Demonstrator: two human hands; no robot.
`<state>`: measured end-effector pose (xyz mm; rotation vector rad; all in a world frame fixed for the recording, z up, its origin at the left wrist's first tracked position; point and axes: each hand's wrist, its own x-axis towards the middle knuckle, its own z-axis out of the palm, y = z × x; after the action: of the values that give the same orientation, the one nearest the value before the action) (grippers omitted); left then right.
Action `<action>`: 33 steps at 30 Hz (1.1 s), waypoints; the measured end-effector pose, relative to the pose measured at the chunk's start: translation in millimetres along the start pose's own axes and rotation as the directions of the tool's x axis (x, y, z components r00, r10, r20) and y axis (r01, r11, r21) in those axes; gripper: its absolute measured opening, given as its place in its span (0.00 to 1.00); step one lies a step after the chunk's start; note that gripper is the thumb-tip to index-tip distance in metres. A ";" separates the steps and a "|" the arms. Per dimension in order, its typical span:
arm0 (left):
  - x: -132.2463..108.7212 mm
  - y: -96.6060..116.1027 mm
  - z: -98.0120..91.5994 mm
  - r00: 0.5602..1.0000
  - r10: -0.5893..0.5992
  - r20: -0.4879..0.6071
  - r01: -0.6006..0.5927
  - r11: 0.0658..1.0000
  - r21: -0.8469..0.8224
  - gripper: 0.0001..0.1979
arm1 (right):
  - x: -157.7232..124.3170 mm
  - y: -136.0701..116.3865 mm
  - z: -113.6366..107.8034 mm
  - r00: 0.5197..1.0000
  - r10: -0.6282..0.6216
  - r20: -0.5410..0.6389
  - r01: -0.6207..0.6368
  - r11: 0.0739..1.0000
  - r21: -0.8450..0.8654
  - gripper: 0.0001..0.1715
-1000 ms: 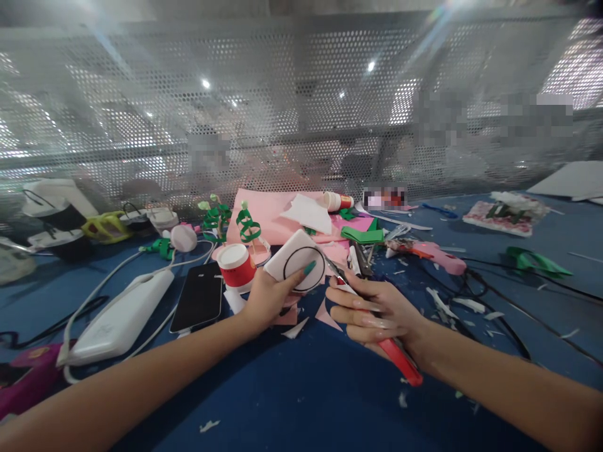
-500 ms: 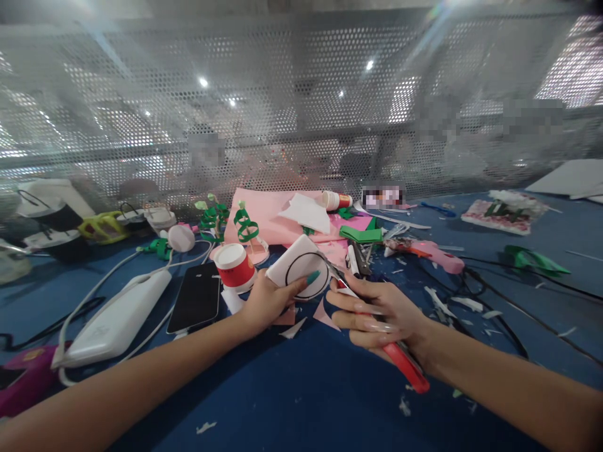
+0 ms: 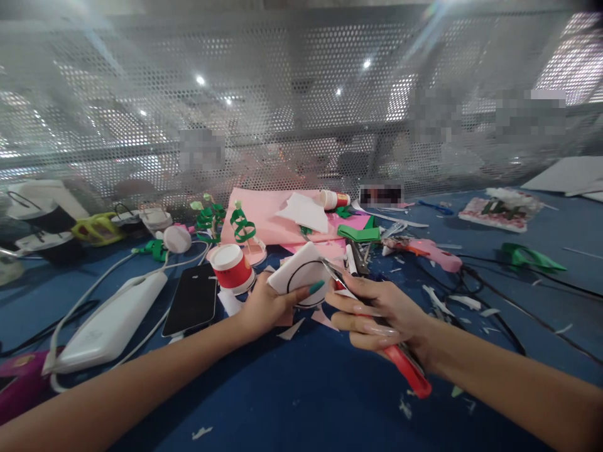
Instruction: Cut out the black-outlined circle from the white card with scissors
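My left hand grips a white paper piece with a black circle drawn on it, thumb pressed on its lower edge. My right hand is closed around red-handled scissors, and the blades meet the right edge of the paper at the drawn line. Both hands hover low over the blue table, close together at the centre.
A red-and-white paper cup, a black phone and a white power bank with cables lie to the left. Pink sheets, green strips, a pink glue gun and black cords lie behind and right. A perforated metal screen closes the back.
The paper has tilted and turned in my left hand, its circle now seen more edge-on. The scissors have stayed at its right edge while both hands shifted slightly.
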<state>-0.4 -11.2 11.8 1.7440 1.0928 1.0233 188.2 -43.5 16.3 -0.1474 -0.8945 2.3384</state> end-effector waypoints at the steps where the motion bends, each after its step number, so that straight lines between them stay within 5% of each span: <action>1: -0.2 0.6 0.4 1.000 0.002 0.010 -0.002 1.000 -0.010 0.18 | 0.0 -0.7 -0.5 1.000 0.013 0.008 -0.013 1.000 -0.012 0.21; 9: 3.2 1.9 4.9 0.996 -0.062 -0.060 0.049 0.980 -0.194 0.19 | 2.6 -2.5 2.0 0.999 -0.018 -0.027 0.020 0.998 0.052 0.22; 14: 3.1 -1.8 4.5 0.998 0.014 -0.061 -0.026 0.980 -0.196 0.24 | 3.2 2.4 8.1 0.991 -0.071 -0.118 0.091 0.981 0.174 0.20; 26: 2.5 -1.3 4.3 0.999 0.028 -0.041 -0.036 0.979 -0.201 0.18 | 4.0 2.8 5.8 0.998 -0.048 -0.038 0.054 0.987 0.154 0.22; 33: 2.4 3.4 3.8 0.991 -0.129 -0.040 0.111 0.944 -0.311 0.20 | 6.1 3.1 3.4 1.000 -0.008 0.002 0.007 0.997 0.075 0.26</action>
<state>4.7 -10.7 14.2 1.3884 1.0019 1.1101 180.7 -43.6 17.6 -0.1102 -0.8057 2.3617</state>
